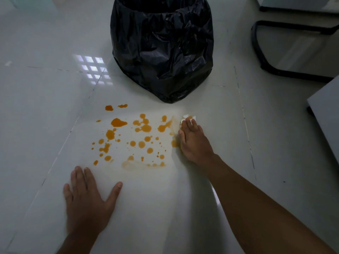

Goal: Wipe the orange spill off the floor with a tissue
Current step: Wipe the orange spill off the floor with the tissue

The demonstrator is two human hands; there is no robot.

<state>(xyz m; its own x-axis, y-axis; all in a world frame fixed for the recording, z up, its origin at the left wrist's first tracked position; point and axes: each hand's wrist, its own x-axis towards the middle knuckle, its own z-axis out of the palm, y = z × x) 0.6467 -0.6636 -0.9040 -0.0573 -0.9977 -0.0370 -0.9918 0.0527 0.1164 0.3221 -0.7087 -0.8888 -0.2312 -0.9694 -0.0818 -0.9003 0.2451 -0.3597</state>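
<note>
Orange droplets of spilled liquid point(135, 136) dot the glossy white tile floor point(45, 110), and the crumpled white tissue point(189, 119) sits at their far right edge, pressed under the right hand's point(192, 142) flat fingers, while the left hand point(86, 198) rests splayed nearby.

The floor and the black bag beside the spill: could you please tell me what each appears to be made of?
The floor looks like glossy glazed tile, ceramic or porcelain: thin grout lines cross it and it mirrors a window grid. The black bag looks like thin plastic film, crinkled with shiny highlights. The tissue under the right hand looks like soft white paper, stained orange.
</note>
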